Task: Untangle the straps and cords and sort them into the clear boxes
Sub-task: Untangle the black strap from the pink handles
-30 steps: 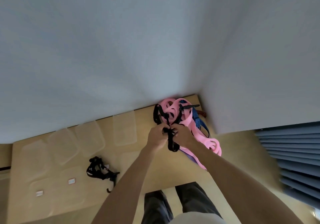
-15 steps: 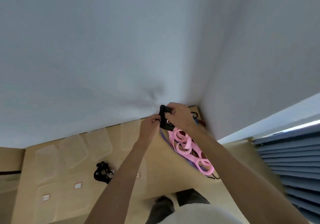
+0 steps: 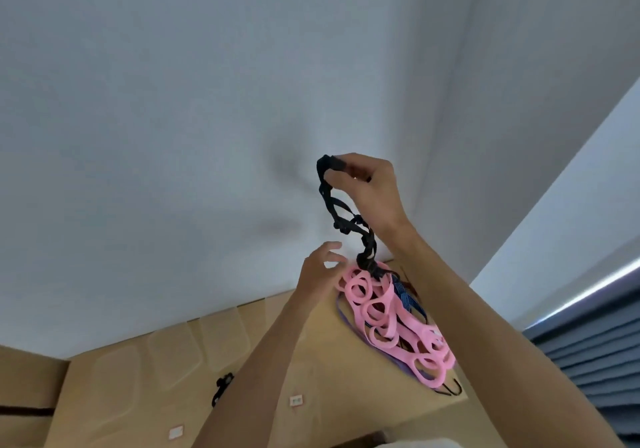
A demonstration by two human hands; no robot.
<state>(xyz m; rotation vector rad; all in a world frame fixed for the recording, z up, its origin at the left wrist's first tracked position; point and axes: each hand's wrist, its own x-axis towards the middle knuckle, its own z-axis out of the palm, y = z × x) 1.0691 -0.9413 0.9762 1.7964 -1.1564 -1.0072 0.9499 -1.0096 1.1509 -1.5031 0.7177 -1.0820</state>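
Note:
My right hand (image 3: 367,188) is raised high in front of the wall and pinches the top end of a black strap (image 3: 337,212). The strap hangs down, still caught in a tangle on the wooden table (image 3: 322,361). That tangle holds a pink looped strap (image 3: 391,323), a blue strap (image 3: 403,295) and a purple cord (image 3: 349,321). My left hand (image 3: 320,269) hovers at the top of the pink loops with fingers spread, touching or nearly touching them. Several clear boxes (image 3: 221,338) lie along the table's back edge.
A second bundle of black strap (image 3: 221,387) lies on the table left of my left forearm. Small white labels (image 3: 296,400) sit near the front. Walls meet in a corner behind the tangle. Blue blinds (image 3: 595,350) fill the right side.
My right hand has lifted the black strap well up from the pile, stretching it out. My left hand has let go of it and dropped to the pink loops. The view tilted upward.

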